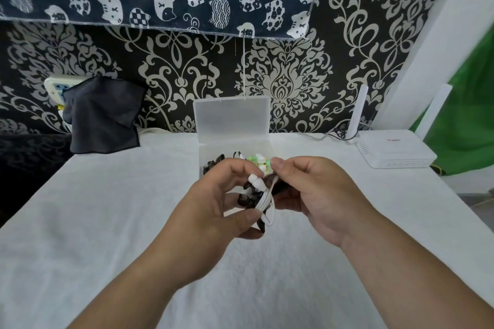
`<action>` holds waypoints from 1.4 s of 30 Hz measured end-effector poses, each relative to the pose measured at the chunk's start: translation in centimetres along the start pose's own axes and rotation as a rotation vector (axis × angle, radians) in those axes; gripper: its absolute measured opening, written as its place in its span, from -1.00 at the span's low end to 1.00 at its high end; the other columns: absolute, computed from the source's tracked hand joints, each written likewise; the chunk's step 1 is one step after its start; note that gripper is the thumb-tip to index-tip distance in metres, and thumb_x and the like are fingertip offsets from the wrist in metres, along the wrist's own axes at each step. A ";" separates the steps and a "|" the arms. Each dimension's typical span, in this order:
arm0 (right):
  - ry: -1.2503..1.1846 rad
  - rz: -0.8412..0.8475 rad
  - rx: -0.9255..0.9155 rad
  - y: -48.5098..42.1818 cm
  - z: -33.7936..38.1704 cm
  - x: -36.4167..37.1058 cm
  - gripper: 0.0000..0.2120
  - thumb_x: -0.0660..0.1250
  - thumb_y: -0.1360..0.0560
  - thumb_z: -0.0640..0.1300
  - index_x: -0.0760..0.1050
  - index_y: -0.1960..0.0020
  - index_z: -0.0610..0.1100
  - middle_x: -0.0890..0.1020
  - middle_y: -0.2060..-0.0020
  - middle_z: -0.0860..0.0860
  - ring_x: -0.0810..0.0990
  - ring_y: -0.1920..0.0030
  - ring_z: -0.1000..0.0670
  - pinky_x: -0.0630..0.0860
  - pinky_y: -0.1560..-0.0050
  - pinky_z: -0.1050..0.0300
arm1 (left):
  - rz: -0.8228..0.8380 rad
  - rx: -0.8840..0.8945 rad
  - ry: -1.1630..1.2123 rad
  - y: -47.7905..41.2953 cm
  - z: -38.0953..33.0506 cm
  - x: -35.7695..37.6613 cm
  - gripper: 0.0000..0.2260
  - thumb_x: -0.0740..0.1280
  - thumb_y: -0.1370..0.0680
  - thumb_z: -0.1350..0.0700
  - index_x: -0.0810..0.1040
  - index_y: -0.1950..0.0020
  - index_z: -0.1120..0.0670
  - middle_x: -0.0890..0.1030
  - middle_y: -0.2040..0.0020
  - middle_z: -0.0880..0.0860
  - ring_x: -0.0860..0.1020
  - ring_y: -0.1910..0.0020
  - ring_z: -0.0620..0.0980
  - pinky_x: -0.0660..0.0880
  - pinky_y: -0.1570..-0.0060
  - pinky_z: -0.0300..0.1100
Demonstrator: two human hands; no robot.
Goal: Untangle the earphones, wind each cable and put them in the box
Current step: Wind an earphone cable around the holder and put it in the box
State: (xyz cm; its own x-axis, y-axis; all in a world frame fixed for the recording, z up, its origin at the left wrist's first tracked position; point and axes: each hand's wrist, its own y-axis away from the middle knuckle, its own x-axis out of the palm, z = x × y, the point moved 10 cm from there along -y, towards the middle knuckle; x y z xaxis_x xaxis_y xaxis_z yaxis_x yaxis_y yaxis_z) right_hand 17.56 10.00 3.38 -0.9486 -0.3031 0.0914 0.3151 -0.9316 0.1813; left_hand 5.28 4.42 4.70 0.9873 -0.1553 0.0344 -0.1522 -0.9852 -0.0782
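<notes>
Both: left hand (213, 208), right hand (318, 195) grip earphones (258, 182) at box (232, 120) front edge.

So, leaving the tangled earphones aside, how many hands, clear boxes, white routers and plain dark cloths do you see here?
Hands: 2, the left hand and the right hand, both gripping the earphones
Clear box, lid open: 1
White router: 1
Plain dark cloth: 1
Total: 5
</notes>
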 end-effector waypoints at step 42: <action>0.038 -0.150 -0.001 -0.3 0.1 -1.3 -0.79 0.41 -0.52 -0.14 0.62 0.27 -0.19 0.63 0.31 -0.09 0.58 0.25 -0.01 0.58 -0.05 -0.06 | -0.150 -0.105 -0.262 0.1 0.5 -2.0 -0.63 0.44 -0.49 0.33 0.64 -0.01 -0.18 0.68 0.24 -0.03 0.63 0.22 0.04 0.52 0.05 0.00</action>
State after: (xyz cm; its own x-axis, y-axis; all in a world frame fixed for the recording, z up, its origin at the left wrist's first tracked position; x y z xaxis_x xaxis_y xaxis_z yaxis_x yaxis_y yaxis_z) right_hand 18.68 10.64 3.31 -0.9854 -0.1683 0.0260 0.1702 -0.9670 0.1894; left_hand 3.29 4.68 4.11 0.9752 0.0024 -0.2212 0.0052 -0.9999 0.0123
